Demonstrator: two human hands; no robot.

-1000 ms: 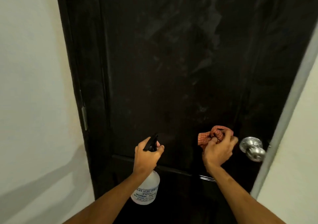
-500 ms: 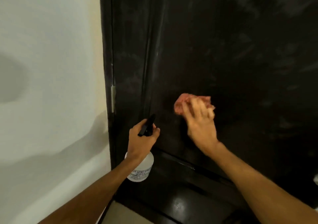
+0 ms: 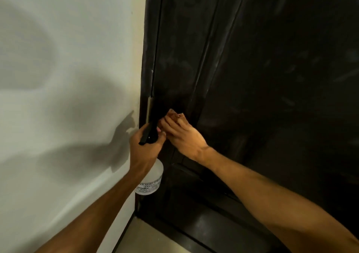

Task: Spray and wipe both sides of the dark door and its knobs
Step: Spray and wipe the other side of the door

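The door (image 3: 272, 78) fills the right of the view. Low on its hinge-side edge the right hand (image 3: 184, 136) presses the cloth (image 3: 175, 115) with fingers laid nearly straight over it, so the wipe reaches the seam by the hinge (image 3: 149, 107). The left hand (image 3: 143, 149), just beside, grips the bottle (image 3: 153, 180) by its neck, probably to keep spray ready.

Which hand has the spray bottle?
The left hand, gripping the spray bottle by its black top. The right hand instead presses a reddish cloth on the dark door.
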